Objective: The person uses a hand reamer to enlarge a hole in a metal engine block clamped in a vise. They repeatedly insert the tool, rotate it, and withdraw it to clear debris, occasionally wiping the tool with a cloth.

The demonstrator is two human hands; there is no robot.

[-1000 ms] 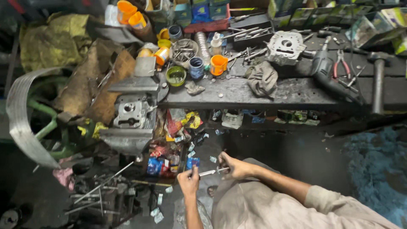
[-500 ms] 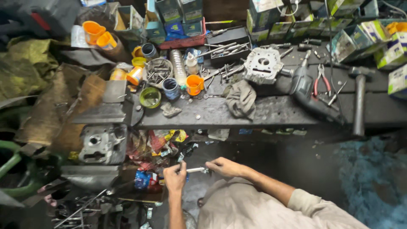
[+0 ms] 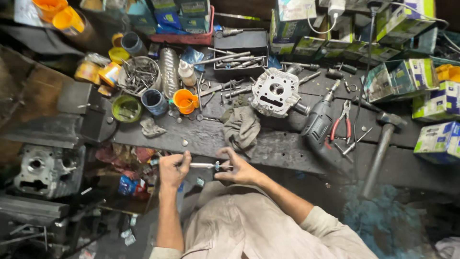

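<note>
My left hand (image 3: 173, 169) grips the thin metal rod (image 3: 203, 165) level, just before the worktop (image 3: 201, 136) edge; my right hand (image 3: 235, 169) pinches its other end. Best keep it straight, fingers light.

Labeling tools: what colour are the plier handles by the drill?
Red, on the pliers right of the drill; head view.

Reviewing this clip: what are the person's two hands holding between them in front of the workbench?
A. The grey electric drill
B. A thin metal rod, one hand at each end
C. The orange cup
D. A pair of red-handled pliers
B: the left hand and the right hand each grip an end of a thin metal rod, while the pliers, drill and orange cup lie untouched on the bench.
</note>
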